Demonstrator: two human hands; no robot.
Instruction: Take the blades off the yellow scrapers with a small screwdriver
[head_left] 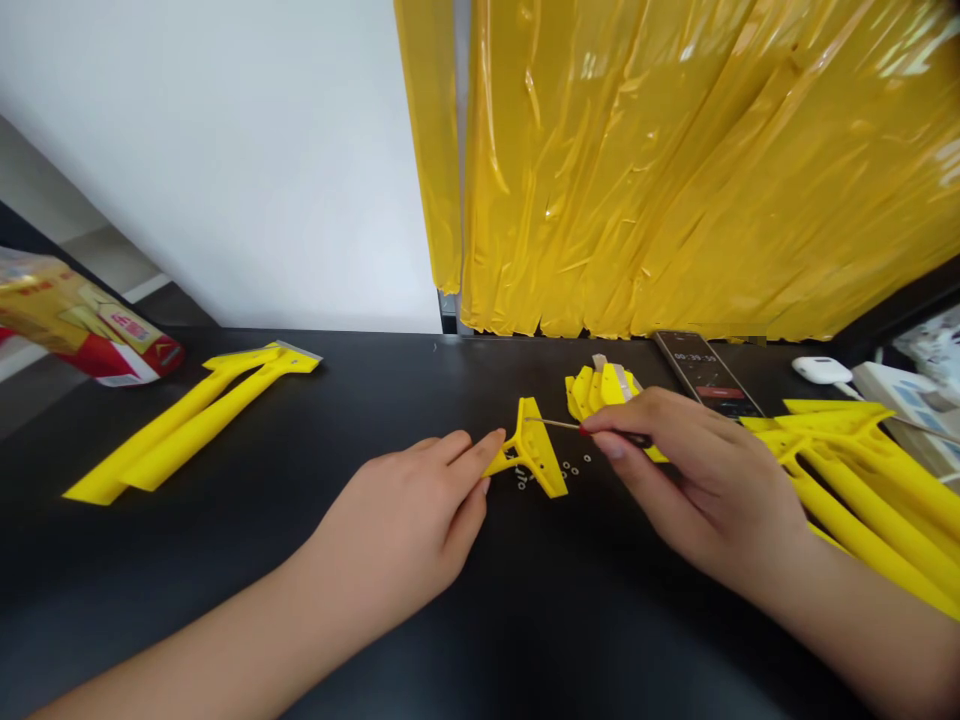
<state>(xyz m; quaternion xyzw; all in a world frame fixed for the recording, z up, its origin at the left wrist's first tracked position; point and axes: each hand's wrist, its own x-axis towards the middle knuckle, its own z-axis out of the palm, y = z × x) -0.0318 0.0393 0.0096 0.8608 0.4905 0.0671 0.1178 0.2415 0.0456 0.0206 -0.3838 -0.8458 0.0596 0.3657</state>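
My left hand point(420, 500) is closed around the handle of a yellow plastic scraper point(534, 450), whose wide head points to the right. A slim screwdriver point(559, 425) is pinched in my right hand point(697, 470), its shaft reaching left to the scraper's head. Whether the tip sits in a hole or on a screw is too small to tell. Small rings and bits of hardware point(522, 478) lie on the table beneath and beside the head. Just behind my right fingers is a group of yellow plates point(600, 388), partly hidden by that hand.
Two yellow scrapers point(202, 420) with a metal blade edge lie at the left. More yellow handles point(870, 480) are piled at the right. A phone showing a timer point(709, 372), a white earbud case point(822, 370) and a red-gold packet point(82, 320) also rest on the black table point(360, 380).
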